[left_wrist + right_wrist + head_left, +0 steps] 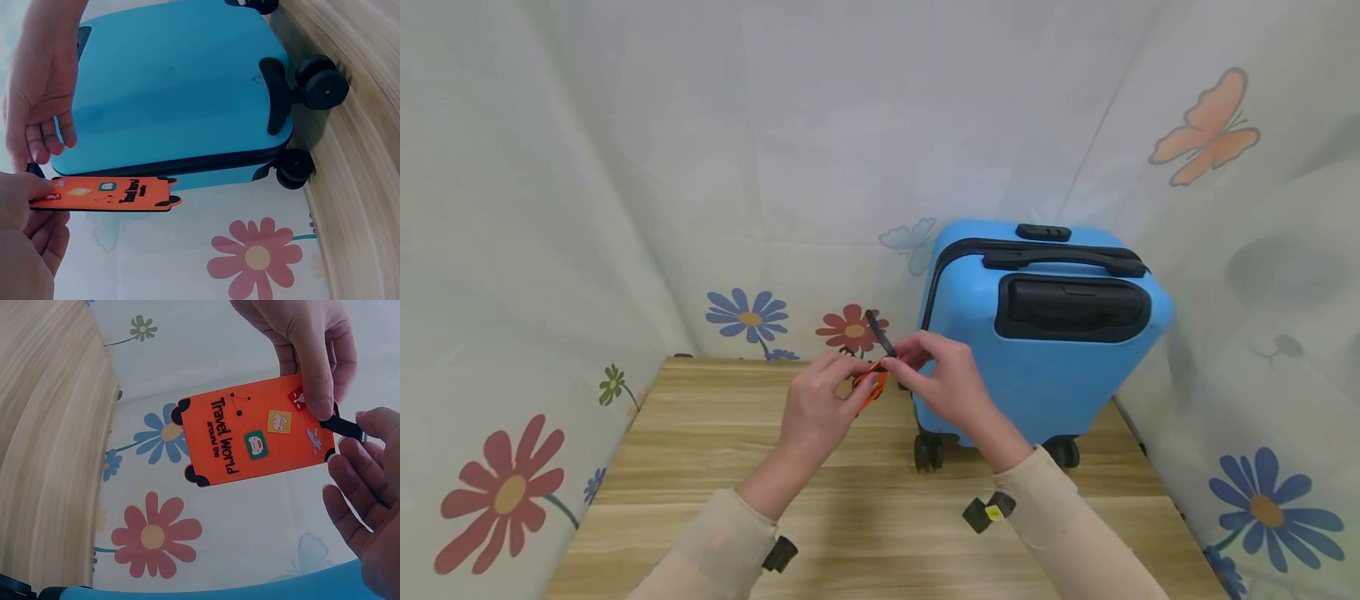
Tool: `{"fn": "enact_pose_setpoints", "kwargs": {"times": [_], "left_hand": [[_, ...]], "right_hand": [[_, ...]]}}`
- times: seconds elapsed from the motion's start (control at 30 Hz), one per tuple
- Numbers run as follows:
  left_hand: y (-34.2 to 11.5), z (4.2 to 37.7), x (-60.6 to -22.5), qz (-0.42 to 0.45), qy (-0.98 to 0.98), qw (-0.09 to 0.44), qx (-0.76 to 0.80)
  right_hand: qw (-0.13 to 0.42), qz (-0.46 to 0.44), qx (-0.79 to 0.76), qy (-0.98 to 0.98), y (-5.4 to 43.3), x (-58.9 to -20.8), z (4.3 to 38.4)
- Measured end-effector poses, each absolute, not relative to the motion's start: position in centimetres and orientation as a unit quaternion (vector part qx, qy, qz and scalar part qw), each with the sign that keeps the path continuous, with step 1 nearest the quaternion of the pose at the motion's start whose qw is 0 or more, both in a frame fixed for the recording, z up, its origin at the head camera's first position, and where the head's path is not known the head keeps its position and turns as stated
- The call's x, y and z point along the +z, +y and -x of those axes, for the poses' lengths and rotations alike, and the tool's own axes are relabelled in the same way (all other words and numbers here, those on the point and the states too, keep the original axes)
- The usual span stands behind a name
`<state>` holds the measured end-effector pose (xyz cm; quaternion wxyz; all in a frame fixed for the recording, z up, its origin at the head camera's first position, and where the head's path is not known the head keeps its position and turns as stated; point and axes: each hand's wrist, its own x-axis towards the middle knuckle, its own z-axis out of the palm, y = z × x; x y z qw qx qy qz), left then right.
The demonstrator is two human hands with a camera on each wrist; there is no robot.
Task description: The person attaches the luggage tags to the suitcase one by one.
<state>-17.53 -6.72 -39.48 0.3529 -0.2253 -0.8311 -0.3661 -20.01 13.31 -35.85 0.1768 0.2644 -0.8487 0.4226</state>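
An orange luggage tag [256, 434] shaped like a small suitcase, printed "Travel World around the", is held in the air beside the suitcase. My left hand [823, 400] pinches its strap end between thumb and fingers. A black strap [344, 428] leaves that end of the tag. My right hand [947, 379] pinches the strap between thumb and fingertips, close to my left thumb. In the head view part of the strap sticks up above my fingers. In the left wrist view the tag [106, 194] appears at a slant, and the right hand [47, 103] hangs above it.
A blue suitcase [1000, 383] with black wheels stands upright on the wooden table [715, 450], right of centre. Its black top handle [1063, 261] faces up. White curtains [820, 150] with flowers and butterflies enclose the table's back and sides.
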Motion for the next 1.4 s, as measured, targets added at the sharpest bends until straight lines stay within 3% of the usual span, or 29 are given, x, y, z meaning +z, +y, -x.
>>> {"fn": "enact_pose_setpoints", "kwargs": {"times": [0.6,1.4], "left_hand": [[-7.0,17.7,-40.0,0.242,-0.796,0.401,-0.384],[-6.8,17.4,-39.7,0.233,-0.778,0.401,-0.423]], "right_hand": [[0.176,-0.261,0.452,-0.834,13.3,-36.6,19.9],[0.051,-0.287,0.484,-0.825,14.8,-36.7,21.6]]}}
